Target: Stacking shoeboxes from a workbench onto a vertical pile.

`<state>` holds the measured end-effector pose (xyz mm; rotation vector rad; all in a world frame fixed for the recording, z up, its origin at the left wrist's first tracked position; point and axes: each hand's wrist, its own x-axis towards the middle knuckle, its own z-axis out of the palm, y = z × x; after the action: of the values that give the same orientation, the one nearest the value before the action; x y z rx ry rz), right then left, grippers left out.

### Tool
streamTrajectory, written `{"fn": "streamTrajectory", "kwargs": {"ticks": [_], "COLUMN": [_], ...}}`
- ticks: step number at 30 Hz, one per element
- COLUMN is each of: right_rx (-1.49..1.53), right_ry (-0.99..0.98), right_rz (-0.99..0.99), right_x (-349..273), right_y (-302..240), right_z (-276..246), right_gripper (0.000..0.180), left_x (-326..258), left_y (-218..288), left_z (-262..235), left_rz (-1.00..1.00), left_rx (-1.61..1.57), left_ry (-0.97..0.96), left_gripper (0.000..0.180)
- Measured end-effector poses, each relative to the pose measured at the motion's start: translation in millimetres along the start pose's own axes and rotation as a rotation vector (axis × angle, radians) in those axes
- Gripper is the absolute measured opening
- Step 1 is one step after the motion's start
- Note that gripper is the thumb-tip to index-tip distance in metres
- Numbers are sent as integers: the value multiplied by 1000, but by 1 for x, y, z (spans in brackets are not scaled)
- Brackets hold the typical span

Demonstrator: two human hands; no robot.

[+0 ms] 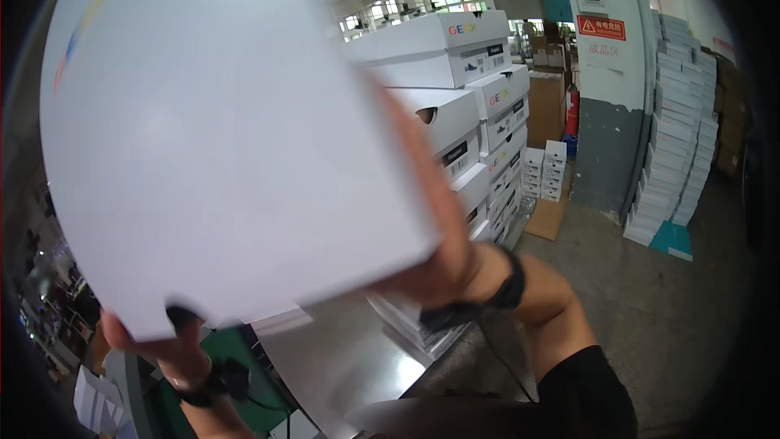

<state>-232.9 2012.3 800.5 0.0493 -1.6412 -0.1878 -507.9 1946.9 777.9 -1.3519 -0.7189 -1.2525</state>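
A large white shoe box fills the left and middle of the head view, held up close and tilted. My left hand grips its lower left corner, by a dark half-round notch in the edge. Along the box's right side and lower right corner, my right hand is wrapped, blurred by motion. Both wrists carry dark bands. The box hides part of my fingers and much of what lies behind it.
Tall stacks of white shoe boxes rise just beyond my right hand. Below is a shiny metal table beside a green surface. A grey-and-white pillar, a red fire extinguisher and more stacked boxes stand farther right.
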Motion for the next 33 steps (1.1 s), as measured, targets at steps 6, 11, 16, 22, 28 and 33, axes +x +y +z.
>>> {"fn": "streamTrajectory", "kwargs": {"ticks": [6,11,16,22,28,33], "right_rx": [370,170,-24,-56,-200,11], "right_ry": [242,122,-58,-38,-104,-167], "right_rz": [258,605,814,855,854,1164], "right_x": [73,111,75,63,46,22], "right_y": [68,133,194,235,275,261], "right_z": [-92,-179,-205,-206,-199,-194], "right_gripper": [42,37,30,35,54,55], "left_x": [163,194,174,167,155,154], "left_y": [68,108,141,148,151,156], "left_z": [100,183,217,250,267,272], "left_rz": [-827,-720,-617,-586,-718,-773], "left_rx": [-1523,-1427,-1259,-1237,-1129,-1180], "left_ry": [-488,-872,-1035,-1056,-1162,-1304], "left_gripper": [77,99,99,102,98,93]}}
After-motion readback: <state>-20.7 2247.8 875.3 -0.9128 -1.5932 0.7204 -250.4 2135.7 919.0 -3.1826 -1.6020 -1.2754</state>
